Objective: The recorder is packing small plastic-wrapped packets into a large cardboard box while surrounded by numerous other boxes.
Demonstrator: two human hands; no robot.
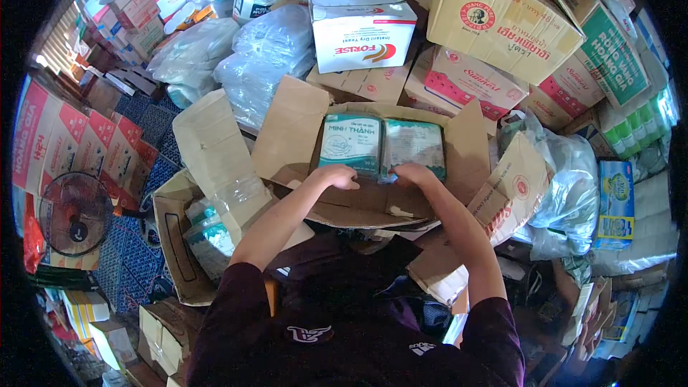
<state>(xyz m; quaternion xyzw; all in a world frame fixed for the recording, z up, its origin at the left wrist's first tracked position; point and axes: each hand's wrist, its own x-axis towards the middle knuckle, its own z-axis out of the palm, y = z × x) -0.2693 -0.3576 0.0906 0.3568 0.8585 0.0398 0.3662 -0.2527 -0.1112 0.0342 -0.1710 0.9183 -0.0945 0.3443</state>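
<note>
An open cardboard box (371, 204) stands in front of me, its flaps spread. Two green-and-white plastic-wrapped packs lie side by side in it, a left pack (350, 142) and a right pack (414, 145). My left hand (337, 176) is at the near edge of the left pack, fingers bent; whether it grips the pack cannot be told. At the near left corner of the right pack is my right hand (413, 173), its fingertips against the wrapping. The undersides of both hands are hidden.
Another open carton (180, 242) with similar packs stands at the left, near a fan (76, 215). Behind the box are a white yeast carton (364, 37), a large tan carton (500, 16) and plastic-wrapped bundles (269, 59). A clear plastic bag (564, 188) bulges at the right.
</note>
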